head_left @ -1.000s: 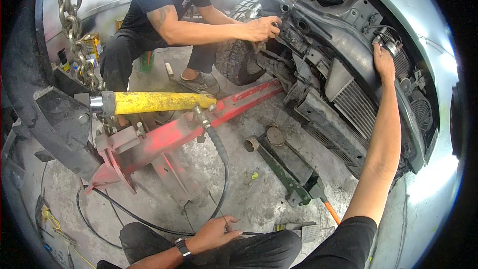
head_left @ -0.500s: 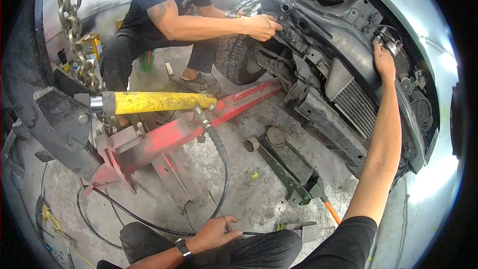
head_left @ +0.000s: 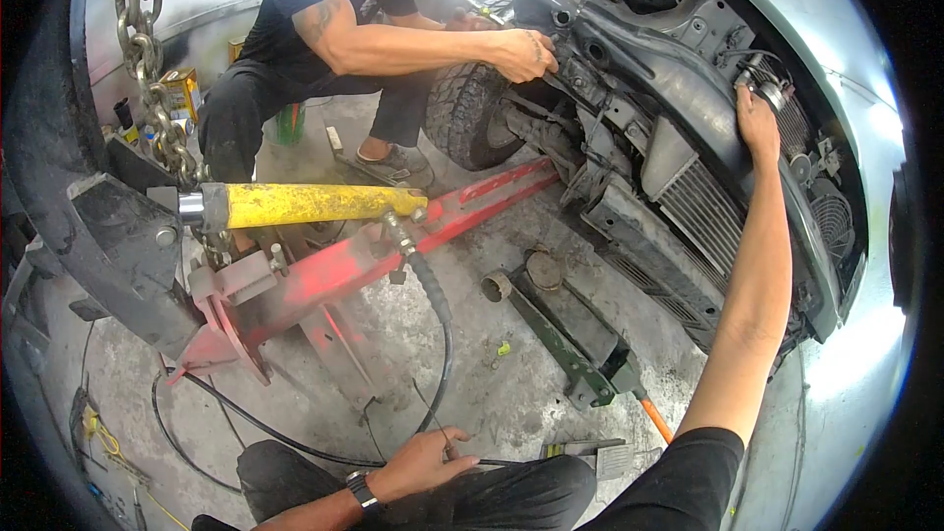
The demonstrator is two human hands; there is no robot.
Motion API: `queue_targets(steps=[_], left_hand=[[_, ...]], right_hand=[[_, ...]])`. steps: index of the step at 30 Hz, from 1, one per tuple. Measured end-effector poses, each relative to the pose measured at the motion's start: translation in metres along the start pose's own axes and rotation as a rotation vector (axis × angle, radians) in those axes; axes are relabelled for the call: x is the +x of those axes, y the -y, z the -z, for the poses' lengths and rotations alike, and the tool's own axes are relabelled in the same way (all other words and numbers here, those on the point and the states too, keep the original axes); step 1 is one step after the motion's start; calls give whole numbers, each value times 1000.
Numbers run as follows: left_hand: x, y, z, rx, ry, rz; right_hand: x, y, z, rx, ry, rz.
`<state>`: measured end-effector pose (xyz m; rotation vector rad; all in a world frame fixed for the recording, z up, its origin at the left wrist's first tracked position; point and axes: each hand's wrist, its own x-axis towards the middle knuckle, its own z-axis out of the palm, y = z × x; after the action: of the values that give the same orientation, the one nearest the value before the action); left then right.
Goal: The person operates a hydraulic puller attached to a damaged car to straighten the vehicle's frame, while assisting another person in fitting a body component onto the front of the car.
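Note:
My right hand (head_left: pixel 758 125) reaches up at the vehicle's exposed front end, its fingers curled around a silver cylindrical part (head_left: pixel 774 95) whose exact kind I cannot make out. Beside that hand runs a grey metal crossmember (head_left: pixel 688 79), and below it sits a finned cooler (head_left: pixel 700 211). Low in the view, my left hand (head_left: pixel 425 462) lies across my dark trousers, fingers loosely extended and holding nothing. Its wrist wears a dark-banded watch (head_left: pixel 361 489). A black hose (head_left: pixel 447 354) passes close to the left hand and leads up to a yellow hydraulic cylinder (head_left: pixel 315 205).
A red steel beam (head_left: pixel 324 285) crosses the floor under the cylinder. A heavy chain (head_left: pixel 147 49) hangs at left. A dark green floor jack (head_left: pixel 570 334) with an orange handle (head_left: pixel 654 415) stands between me and the vehicle. A co-worker (head_left: pixel 334 29) squats by the tire (head_left: pixel 467 118).
The co-worker's farther hand has shifted slightly up and right, and a tool-like item shows beside it. The nearer hand has moved a little at the vehicle. My hands stay put.

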<state>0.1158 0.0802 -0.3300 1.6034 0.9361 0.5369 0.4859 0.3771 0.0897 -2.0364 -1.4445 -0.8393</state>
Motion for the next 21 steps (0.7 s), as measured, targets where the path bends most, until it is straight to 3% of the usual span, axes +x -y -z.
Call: queue_targets(steps=[3,21], left_hand=[[1,9,-5,-8,-47,-85],[2,10,-7,-10,-48,-72]], right_hand=[[8,-8,-6,19,-6,26],[4,-4,-2,-5,12,4]])
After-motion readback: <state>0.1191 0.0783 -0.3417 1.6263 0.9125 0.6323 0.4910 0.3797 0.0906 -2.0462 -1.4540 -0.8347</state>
